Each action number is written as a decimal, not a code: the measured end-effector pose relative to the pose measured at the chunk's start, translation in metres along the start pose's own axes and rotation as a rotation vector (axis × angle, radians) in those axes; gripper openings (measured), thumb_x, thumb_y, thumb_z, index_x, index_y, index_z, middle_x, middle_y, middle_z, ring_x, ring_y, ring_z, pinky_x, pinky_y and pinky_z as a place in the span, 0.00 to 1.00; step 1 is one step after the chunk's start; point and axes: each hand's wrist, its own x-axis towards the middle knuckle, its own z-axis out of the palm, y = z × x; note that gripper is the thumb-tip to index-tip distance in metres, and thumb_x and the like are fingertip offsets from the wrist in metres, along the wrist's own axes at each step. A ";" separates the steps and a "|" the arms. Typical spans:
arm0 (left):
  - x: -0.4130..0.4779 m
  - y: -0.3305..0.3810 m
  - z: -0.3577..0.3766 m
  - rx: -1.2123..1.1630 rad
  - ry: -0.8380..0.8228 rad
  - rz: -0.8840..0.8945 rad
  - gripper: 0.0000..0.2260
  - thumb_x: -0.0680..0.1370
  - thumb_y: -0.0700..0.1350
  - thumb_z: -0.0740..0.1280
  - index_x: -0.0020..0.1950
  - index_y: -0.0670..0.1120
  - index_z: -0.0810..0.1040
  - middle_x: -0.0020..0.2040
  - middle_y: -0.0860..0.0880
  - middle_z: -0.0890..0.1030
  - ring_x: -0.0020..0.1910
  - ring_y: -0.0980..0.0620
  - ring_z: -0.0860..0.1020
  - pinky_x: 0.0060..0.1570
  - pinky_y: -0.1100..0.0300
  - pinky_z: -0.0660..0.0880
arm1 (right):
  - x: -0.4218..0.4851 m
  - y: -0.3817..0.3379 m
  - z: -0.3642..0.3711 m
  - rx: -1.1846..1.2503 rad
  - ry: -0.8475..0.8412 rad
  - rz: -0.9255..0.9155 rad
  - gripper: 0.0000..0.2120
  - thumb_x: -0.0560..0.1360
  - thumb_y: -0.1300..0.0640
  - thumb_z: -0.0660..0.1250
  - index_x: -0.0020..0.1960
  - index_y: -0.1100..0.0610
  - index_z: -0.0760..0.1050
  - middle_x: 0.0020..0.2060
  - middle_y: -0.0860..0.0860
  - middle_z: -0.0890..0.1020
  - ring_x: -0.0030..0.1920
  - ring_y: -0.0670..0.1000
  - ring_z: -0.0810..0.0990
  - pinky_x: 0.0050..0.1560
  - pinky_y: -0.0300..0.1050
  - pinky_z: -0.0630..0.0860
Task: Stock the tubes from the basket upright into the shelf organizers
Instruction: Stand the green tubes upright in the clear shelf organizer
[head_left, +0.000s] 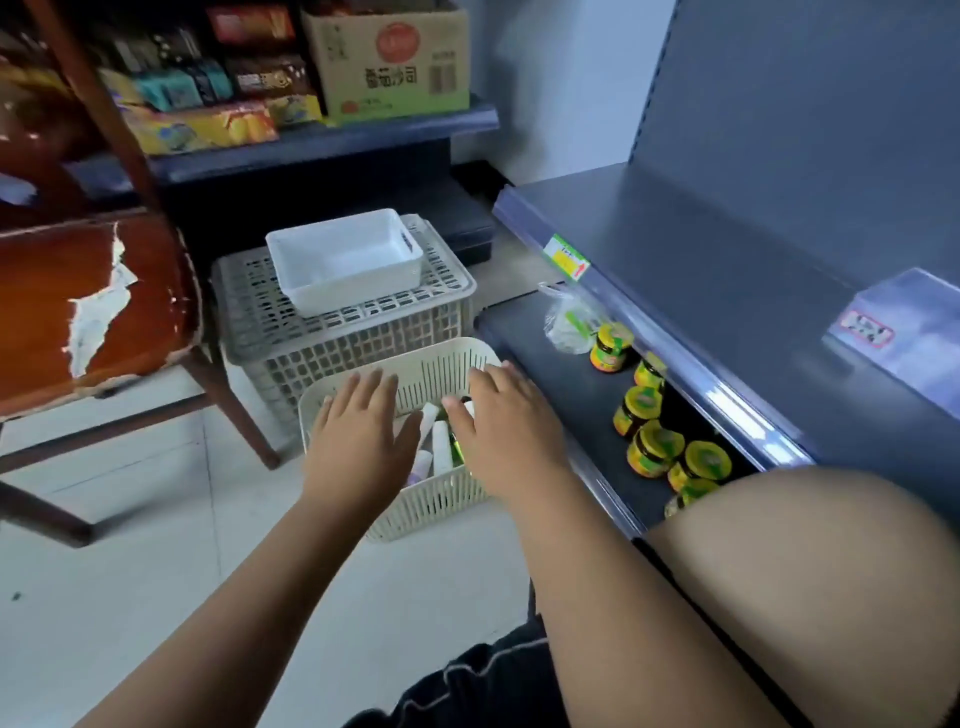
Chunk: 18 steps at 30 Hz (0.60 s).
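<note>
Both hands, left hand (358, 436) and right hand (506, 431), hover open and empty over the basket (436, 353) on the floor (156, 545), apparently to sort the tubes (441, 447) lying jumbled inside.

left grip (361, 441), right grip (511, 441) over basket (441, 358), tubes (441, 448)

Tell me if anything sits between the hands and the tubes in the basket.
Nothing visible does. The basket is open-topped with no lid, and the tubes lie exposed inside it. The left hand and right hand are spread directly over them with straight fingers.
</note>
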 end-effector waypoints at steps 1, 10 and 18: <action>0.002 -0.008 0.008 -0.003 -0.018 -0.030 0.30 0.82 0.63 0.54 0.79 0.47 0.66 0.79 0.47 0.67 0.80 0.45 0.61 0.78 0.44 0.58 | 0.002 0.002 0.011 0.015 -0.066 0.026 0.23 0.83 0.41 0.52 0.64 0.55 0.74 0.63 0.54 0.78 0.66 0.57 0.74 0.64 0.53 0.71; 0.042 -0.046 0.099 -0.223 -0.220 -0.268 0.21 0.82 0.52 0.63 0.72 0.44 0.73 0.71 0.46 0.76 0.70 0.44 0.72 0.69 0.50 0.70 | 0.061 0.025 0.082 0.129 -0.434 0.304 0.16 0.83 0.48 0.54 0.59 0.56 0.74 0.51 0.54 0.78 0.50 0.57 0.78 0.47 0.50 0.73; 0.135 -0.035 0.196 -0.313 -0.370 -0.298 0.18 0.82 0.48 0.64 0.71 0.46 0.75 0.69 0.46 0.77 0.67 0.45 0.74 0.60 0.56 0.70 | 0.152 0.021 0.141 0.388 -0.651 0.588 0.18 0.82 0.59 0.58 0.70 0.60 0.72 0.63 0.58 0.79 0.63 0.60 0.79 0.63 0.53 0.76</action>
